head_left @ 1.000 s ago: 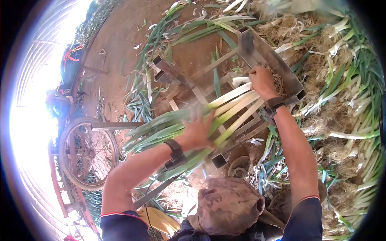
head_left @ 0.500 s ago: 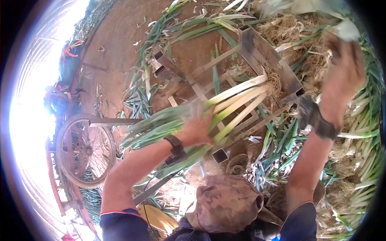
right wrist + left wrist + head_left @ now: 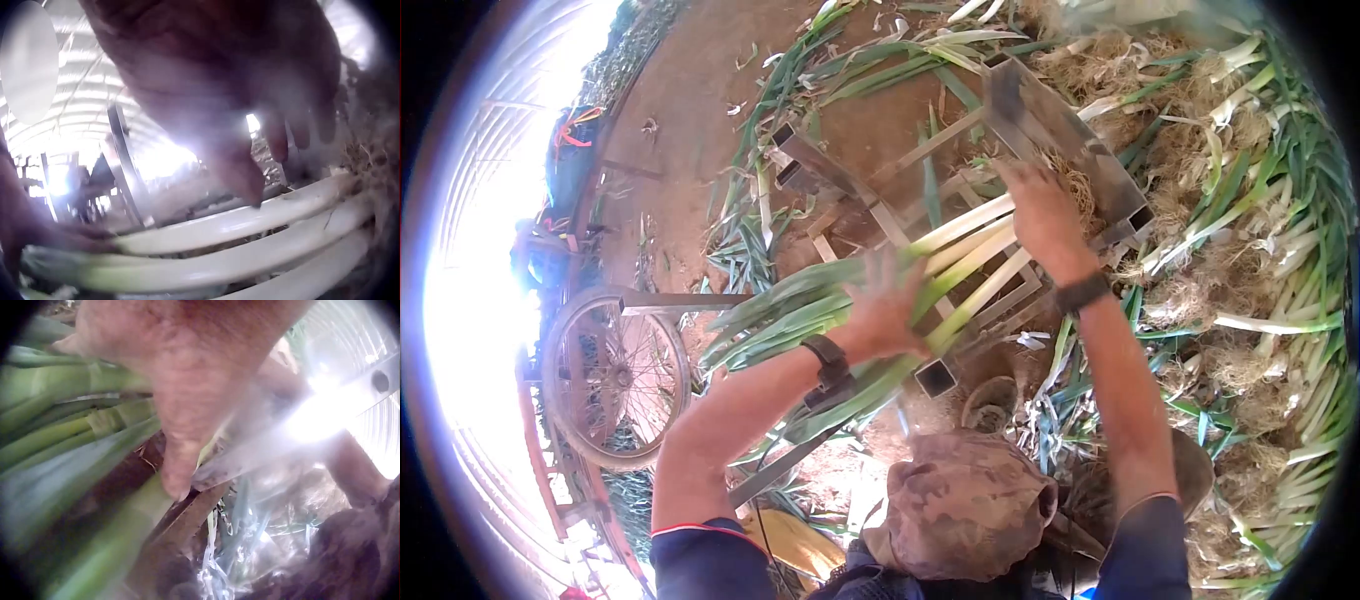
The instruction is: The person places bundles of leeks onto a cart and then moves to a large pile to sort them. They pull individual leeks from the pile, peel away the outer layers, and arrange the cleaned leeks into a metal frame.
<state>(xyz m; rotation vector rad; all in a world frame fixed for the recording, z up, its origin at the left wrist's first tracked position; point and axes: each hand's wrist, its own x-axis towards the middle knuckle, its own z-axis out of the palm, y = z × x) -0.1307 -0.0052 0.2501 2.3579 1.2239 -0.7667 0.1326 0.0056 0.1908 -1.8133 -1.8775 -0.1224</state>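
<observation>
Several leeks [image 3: 960,250] lie side by side across a metal frame, green leaves to the left and roots against a metal plate [image 3: 1065,125]. My left hand [image 3: 885,312] rests spread over their green part, and in the left wrist view its thumb touches a leek stalk [image 3: 119,531]. The right hand [image 3: 1045,215] is over the white ends near the roots. In the right wrist view that hand [image 3: 219,81] hangs just above the white stalks [image 3: 237,228], fingers pointing down and holding nothing visible.
More leeks with roots [image 3: 1240,290] are piled along the right side. Loose leaves [image 3: 770,200] lie on the soil. A spoked wheel [image 3: 618,378] stands at left, a square tube end [image 3: 936,378] sticks up below the leeks, and a camouflage cap [image 3: 970,505] is at the bottom.
The right hand swung out over the pile at the right, holding something pale, then came back over the leeks' root ends without it. My left hand has stayed on the leaves.
</observation>
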